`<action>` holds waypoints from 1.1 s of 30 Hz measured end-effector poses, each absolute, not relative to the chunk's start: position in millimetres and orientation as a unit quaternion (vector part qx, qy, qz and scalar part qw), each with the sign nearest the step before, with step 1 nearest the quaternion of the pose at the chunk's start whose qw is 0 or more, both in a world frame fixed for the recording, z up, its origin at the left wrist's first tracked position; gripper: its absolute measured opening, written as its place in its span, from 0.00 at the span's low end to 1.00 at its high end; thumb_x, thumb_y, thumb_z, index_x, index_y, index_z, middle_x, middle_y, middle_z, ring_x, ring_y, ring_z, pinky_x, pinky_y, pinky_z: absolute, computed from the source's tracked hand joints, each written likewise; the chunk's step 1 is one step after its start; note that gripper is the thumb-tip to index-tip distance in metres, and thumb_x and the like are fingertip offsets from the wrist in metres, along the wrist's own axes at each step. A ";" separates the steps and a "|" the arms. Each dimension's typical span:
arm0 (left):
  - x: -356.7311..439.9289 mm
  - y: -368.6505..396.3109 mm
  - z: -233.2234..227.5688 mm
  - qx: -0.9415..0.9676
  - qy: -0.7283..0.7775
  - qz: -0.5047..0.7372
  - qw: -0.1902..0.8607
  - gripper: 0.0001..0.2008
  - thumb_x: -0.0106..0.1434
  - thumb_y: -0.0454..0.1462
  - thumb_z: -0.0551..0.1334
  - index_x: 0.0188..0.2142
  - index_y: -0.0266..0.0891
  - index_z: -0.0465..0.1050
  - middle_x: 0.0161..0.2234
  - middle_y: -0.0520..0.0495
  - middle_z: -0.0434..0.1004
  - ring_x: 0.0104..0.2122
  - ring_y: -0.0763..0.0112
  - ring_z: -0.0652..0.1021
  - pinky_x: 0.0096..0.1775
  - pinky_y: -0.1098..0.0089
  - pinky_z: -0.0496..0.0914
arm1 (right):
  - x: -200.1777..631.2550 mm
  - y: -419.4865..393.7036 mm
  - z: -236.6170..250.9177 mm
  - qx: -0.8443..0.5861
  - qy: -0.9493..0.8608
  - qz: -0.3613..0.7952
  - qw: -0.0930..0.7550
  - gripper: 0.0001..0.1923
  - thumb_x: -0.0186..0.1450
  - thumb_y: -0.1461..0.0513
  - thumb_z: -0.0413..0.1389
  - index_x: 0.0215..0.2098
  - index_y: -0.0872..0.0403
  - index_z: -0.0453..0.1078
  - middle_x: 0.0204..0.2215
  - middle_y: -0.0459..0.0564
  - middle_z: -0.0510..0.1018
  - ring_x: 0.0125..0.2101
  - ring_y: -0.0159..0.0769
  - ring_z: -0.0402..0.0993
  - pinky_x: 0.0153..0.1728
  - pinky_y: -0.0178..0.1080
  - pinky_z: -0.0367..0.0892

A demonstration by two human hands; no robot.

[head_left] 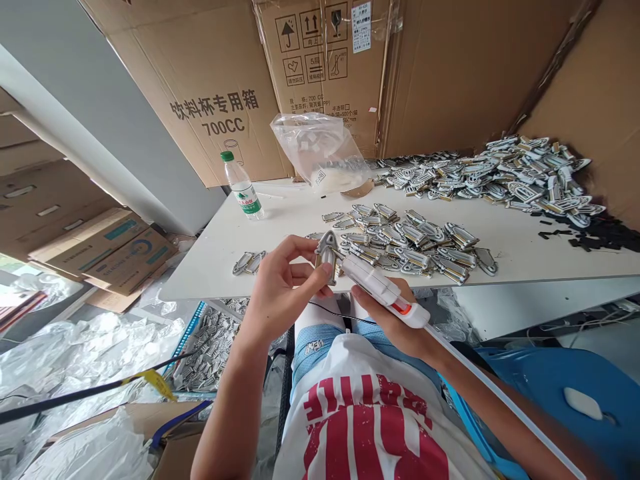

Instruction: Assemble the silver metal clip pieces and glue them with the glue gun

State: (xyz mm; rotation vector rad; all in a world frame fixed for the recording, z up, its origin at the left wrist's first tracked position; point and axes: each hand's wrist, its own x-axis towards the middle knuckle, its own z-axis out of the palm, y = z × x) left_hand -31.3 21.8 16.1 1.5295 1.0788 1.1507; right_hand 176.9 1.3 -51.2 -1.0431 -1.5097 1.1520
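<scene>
Between the thumb and fingers of my left hand (293, 283) is a small white-and-gold arched part (327, 259), held upright above the table's front edge. My right hand (387, 307) grips a white hot glue gun (373, 280) with an orange-red piece near its back. The gun's nozzle points left and meets or nearly meets the arched part; I cannot tell which. A long white glue stick (500, 393) runs out of the gun's rear along my right forearm. Just beyond my hands lies a loose pile of similar parts (410, 237), and a few more (249, 262) lie to the left.
A water bottle (243, 187) and a clear plastic bag (323, 150) stand on the white table (200, 267). A bigger heap of parts (500, 173) and black strips (580, 233) lie at right. Cardboard (200, 67) walls the back. A blue crate (187, 333) of small pieces sits below left.
</scene>
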 end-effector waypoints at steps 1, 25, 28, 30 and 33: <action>-31.3 21.7 16.0 0.620 0.441 0.465 0.452 0.17 0.67 0.46 0.75 0.47 0.41 0.74 0.40 0.50 0.79 0.26 0.71 0.85 0.29 0.71 0.83 | 176.8 1.3 -51.6 -0.428 -0.613 0.473 0.466 0.29 0.74 0.43 0.59 0.25 0.49 0.55 0.22 0.39 0.56 0.25 0.32 0.49 0.25 0.38 0.49; -31.4 19.7 16.5 0.624 0.446 0.462 0.446 0.17 0.67 0.46 0.75 0.47 0.42 0.75 0.40 0.49 0.80 0.26 0.71 0.85 0.30 0.70 0.84 | 177.1 -1.1 -50.6 -0.462 -0.597 0.479 0.447 0.34 0.72 0.38 0.58 0.20 0.49 0.57 0.15 0.41 0.63 0.20 0.32 0.58 0.24 0.39 0.53; -31.5 19.6 17.1 0.623 0.444 0.464 0.446 0.16 0.67 0.45 0.75 0.47 0.42 0.75 0.40 0.50 0.80 0.26 0.72 0.85 0.29 0.71 0.84 | 178.0 -0.8 -51.7 -0.462 -0.605 0.474 0.443 0.34 0.73 0.38 0.57 0.20 0.49 0.58 0.15 0.42 0.63 0.20 0.32 0.58 0.24 0.39 0.53; -31.5 19.3 17.6 0.622 0.445 0.463 0.447 0.15 0.67 0.45 0.75 0.46 0.42 0.75 0.40 0.50 0.79 0.26 0.72 0.85 0.29 0.71 0.84 | 178.5 -0.8 -52.1 -0.460 -0.609 0.472 0.442 0.33 0.73 0.39 0.57 0.20 0.50 0.58 0.15 0.42 0.63 0.20 0.32 0.59 0.25 0.39 0.53; -31.4 18.8 17.7 0.622 0.448 0.461 0.447 0.16 0.67 0.45 0.75 0.47 0.42 0.74 0.39 0.50 0.80 0.26 0.71 0.85 0.30 0.70 0.84 | 178.3 -1.2 -51.4 -0.456 -0.604 0.479 0.445 0.33 0.73 0.40 0.58 0.20 0.50 0.58 0.15 0.42 0.63 0.20 0.32 0.59 0.25 0.39 0.53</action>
